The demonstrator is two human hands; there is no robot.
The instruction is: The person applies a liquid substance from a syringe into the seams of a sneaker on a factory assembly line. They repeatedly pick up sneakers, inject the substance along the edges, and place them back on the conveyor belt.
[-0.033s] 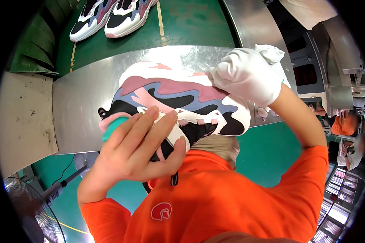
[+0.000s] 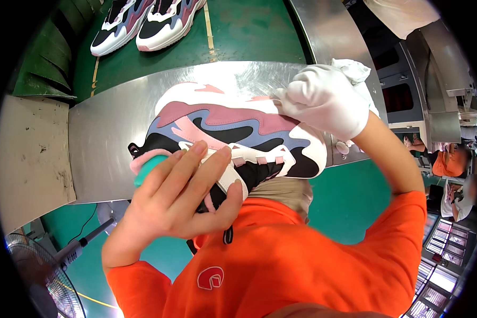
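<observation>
I hold a chunky sneaker (image 2: 233, 127) on its side in front of my chest; it is white, pink, blue and black. My bare left hand (image 2: 180, 196) grips it at the tongue and collar, next to a teal shoe last (image 2: 146, 167) that sticks out of the opening. My right hand (image 2: 323, 100) wears a white glove and clutches a white cloth (image 2: 355, 69). It presses against the white sole edge near the toe.
A curved steel worktable (image 2: 106, 132) lies under the shoe. Behind it, a matching pair of sneakers (image 2: 143, 21) rests on a green belt. A fan (image 2: 32, 270) stands at lower left. Metal machinery and another person in orange (image 2: 450, 159) are on the right.
</observation>
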